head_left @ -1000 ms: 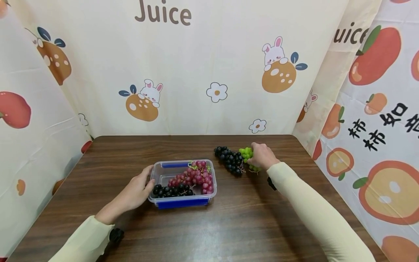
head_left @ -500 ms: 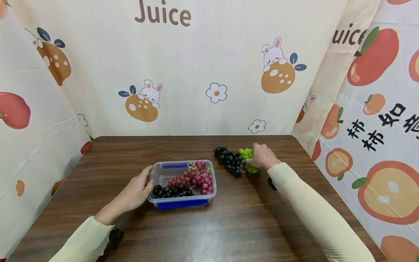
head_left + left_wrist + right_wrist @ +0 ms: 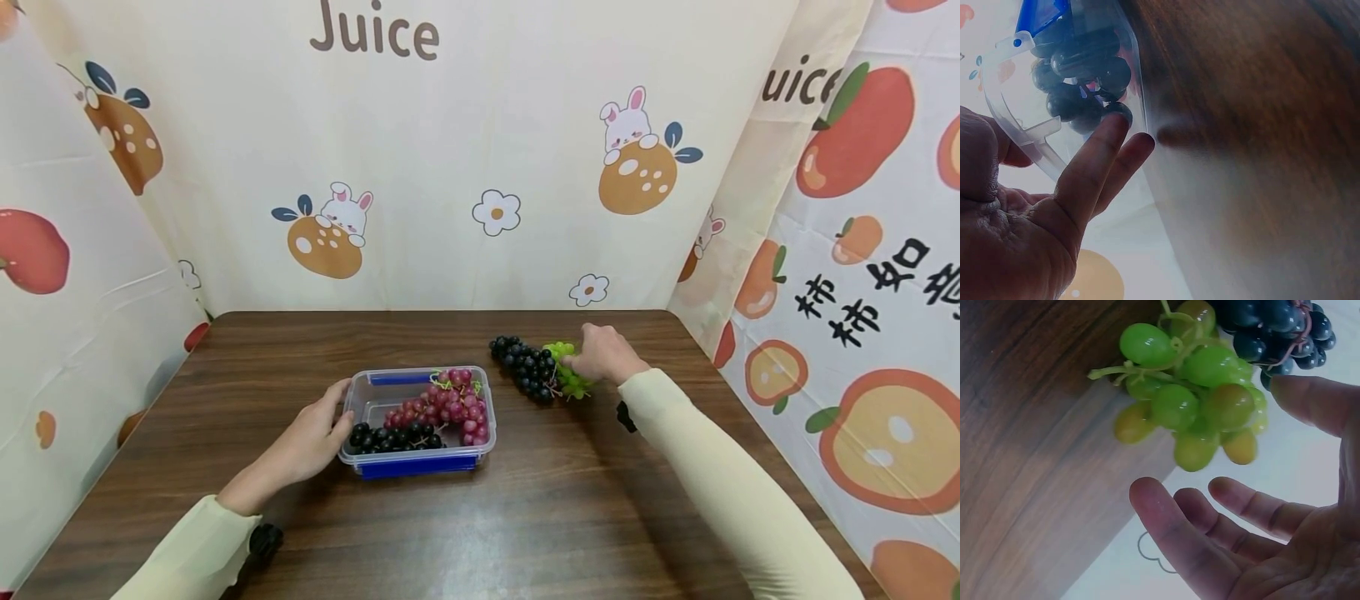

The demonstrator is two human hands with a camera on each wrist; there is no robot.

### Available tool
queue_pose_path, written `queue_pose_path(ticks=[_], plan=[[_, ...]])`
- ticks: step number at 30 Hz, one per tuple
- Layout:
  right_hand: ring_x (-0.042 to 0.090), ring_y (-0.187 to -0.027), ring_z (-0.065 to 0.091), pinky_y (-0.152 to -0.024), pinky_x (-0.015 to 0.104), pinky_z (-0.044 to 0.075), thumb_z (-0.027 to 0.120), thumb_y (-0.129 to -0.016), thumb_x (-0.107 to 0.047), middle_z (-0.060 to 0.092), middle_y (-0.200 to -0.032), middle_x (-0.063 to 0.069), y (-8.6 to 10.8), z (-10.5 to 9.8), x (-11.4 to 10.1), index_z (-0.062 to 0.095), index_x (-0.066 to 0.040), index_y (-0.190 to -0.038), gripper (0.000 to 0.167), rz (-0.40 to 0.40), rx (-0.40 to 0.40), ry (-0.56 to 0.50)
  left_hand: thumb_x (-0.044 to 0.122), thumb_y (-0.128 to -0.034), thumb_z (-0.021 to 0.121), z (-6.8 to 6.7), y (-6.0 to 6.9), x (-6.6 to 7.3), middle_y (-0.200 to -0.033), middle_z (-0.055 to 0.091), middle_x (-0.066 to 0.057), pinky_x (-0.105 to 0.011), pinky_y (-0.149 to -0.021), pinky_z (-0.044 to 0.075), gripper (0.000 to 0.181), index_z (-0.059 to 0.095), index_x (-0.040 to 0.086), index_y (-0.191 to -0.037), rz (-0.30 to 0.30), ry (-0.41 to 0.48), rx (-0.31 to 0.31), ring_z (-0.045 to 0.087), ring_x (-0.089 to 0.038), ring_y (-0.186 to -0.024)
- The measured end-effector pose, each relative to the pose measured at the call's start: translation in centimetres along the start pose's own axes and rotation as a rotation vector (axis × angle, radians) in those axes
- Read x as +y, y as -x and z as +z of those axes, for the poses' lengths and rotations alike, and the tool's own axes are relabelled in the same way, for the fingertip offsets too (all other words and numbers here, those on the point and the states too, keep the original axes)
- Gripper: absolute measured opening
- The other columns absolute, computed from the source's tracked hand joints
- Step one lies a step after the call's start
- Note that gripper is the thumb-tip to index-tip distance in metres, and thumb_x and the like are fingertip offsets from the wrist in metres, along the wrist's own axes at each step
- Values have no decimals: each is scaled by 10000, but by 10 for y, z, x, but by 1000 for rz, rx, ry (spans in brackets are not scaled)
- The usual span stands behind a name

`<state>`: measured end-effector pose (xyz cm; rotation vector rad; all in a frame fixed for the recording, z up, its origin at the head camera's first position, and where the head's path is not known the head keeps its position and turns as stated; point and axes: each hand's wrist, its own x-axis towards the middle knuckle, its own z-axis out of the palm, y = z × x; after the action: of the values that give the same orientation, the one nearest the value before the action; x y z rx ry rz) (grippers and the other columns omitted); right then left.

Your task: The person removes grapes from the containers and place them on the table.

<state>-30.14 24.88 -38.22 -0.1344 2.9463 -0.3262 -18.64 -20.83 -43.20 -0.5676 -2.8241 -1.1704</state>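
Left of centre, our left hand point(image 3: 315, 437), fingers nearly straight, rests against the clear box point(image 3: 418, 467); right of centre, past the black grapes point(image 3: 527, 367), the green grapes point(image 3: 573, 383) want an even pinch from our spread, unladen right hand point(image 3: 606, 354).

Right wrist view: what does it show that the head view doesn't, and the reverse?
Only the right wrist view: the palm side of the right hand and brownish tints on some green grapes.
Only the head view: the clear box with red grapes and black grapes inside, the left hand at its side, and the Juice lettering.
Both: the right hand, the green grapes, the black bunch beside them, and the brown table.
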Motion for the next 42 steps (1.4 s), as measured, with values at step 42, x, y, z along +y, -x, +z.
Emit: queue_pose_path(ticks=[42], plan=[[335,-922,653,-655,460,524,617,-945,-626,675,-1175,161,29,-20,-41,581,-68,-1298,662,-82,285,-97,-4,-1037,498,0,0,4,-1337,555,-364,-440,-815,591,523,299,-136,-1502,5,-3,3,686,-404,-1073]])
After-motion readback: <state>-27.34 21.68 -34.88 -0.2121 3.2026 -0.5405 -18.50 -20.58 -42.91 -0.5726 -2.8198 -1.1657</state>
